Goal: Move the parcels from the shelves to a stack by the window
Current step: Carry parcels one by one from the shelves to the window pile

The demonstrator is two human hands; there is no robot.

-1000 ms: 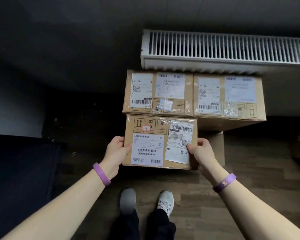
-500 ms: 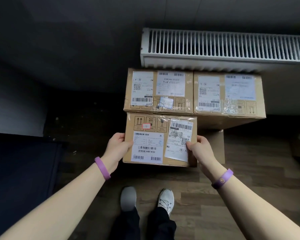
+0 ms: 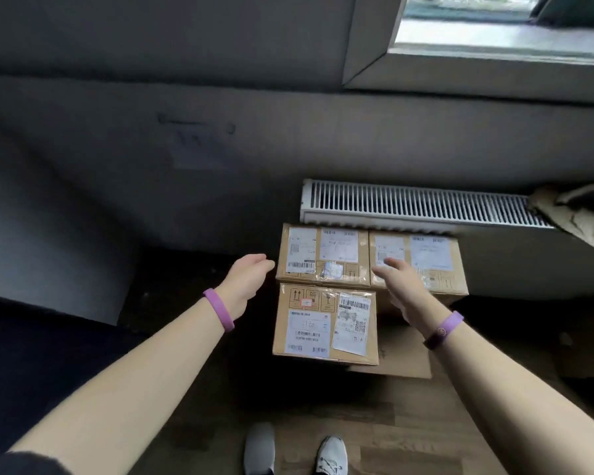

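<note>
While the left hand (image 3: 249, 279) hovered with a wide, empty grip just left of the back-left parcel (image 3: 323, 255), the front parcel (image 3: 324, 323) sat free against it, near the radiator (image 3: 415, 204). The right hand (image 3: 408, 289), grip equally wide, hung over the back-right parcel (image 3: 429, 255). Placing looked done; next likely meant fetching another from the shelves.

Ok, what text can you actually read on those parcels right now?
"A": on the nearest parcel, right label, bottom corner.
Two up-arrows sign: same parcel, top left.
Its other print: too small to read.
Labels on the back left parcel and back right parcel: blurred, unreadable.
</note>
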